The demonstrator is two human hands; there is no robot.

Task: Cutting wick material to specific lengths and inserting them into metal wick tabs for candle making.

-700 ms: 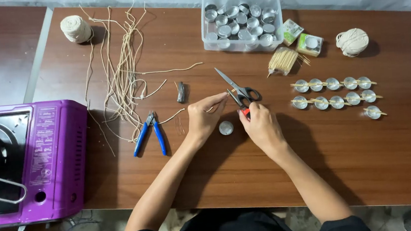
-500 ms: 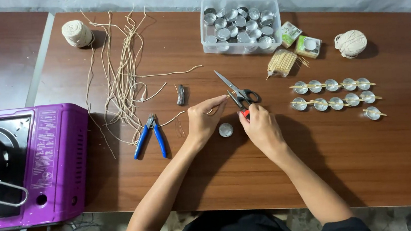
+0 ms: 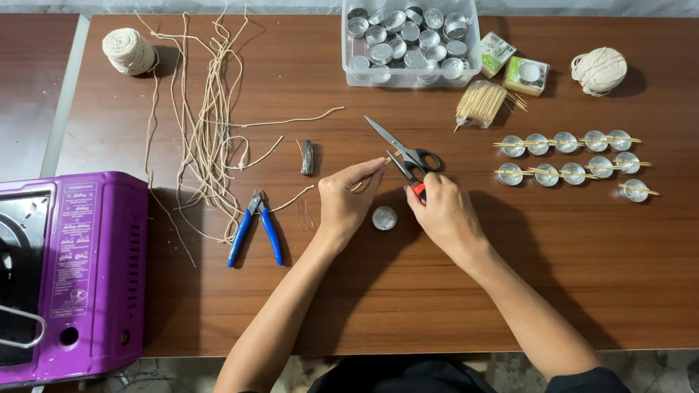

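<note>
You are pinching a thin pale stick or wick end (image 3: 363, 184) between the thumb and fingers of your left hand (image 3: 345, 203), closed narrowly on it; the piece is too fine to identify with certainty. It is sitting just above a small metal cup (image 3: 383, 218) that is standing on the table (image 3: 426, 299) between your two hands, which judging by the alignment is keeping the piece close over the cup.

Your right hand (image 3: 444, 212) is curling over something small and red (image 3: 419, 189) at its fingertips; whether it is gripping it cannot be told. That hand is lying just below the black-handled scissors (image 3: 403, 151), which are resting open on the table, near enough to be picked up.

To your left, blue-handled pliers (image 3: 254, 227) are lying beside a spread of loose cord lengths (image 3: 208, 124), with a ball of cord (image 3: 129, 51) at the far corner. A purple portable stove (image 3: 45, 278) is sitting at the left edge.

To your right, finished-looking cups with sticks laid across them (image 3: 569, 156) are standing in two rows, apparently so the sticks are holding something centred. Behind them, a clear tub of empty cups (image 3: 410, 35), a bundle of sticks (image 3: 483, 102) and a second ball of cord (image 3: 599, 70) are lying within reach.
</note>
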